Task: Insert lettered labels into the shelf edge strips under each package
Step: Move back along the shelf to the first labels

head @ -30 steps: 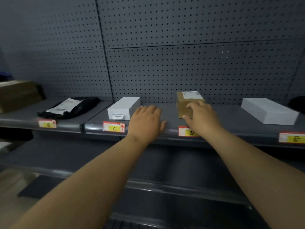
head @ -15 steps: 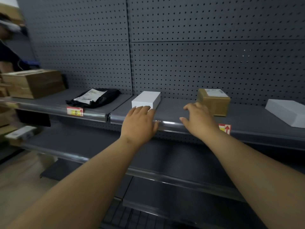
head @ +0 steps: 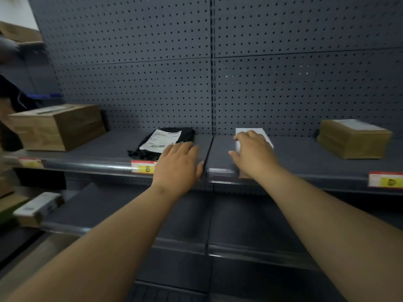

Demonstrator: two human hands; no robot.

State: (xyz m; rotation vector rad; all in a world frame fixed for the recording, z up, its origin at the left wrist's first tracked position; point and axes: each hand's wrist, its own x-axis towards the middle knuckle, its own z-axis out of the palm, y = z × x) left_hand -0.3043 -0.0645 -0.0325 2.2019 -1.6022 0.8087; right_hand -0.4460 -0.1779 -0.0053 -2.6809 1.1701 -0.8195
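Observation:
My left hand [head: 177, 165] lies flat, fingers together, on the shelf edge strip [head: 91, 165], partly covering the yellow "B" label [head: 145, 167] under the black bag package [head: 165, 139]. My right hand [head: 254, 155] hovers with loose fingers over the strip in front of the white box [head: 265, 135]; the label below that box is hidden behind the hand. Further right, a "D" label [head: 387, 180] sits under the small brown taped box [head: 354, 141]. At the far left, a blurred label [head: 30, 163] sits below the large cardboard box [head: 57, 126]. Neither hand visibly holds anything.
Grey pegboard [head: 218, 73] backs the shelf. A lower shelf [head: 196, 216] runs beneath my forearms, with a white-and-brown box [head: 37, 207] at its left end. A person's dark clothing and more cardboard show at the far left edge.
The view and both hands have shifted left along the shelf: from the C and D labels to the B label and the white box. The large cardboard box has come into view.

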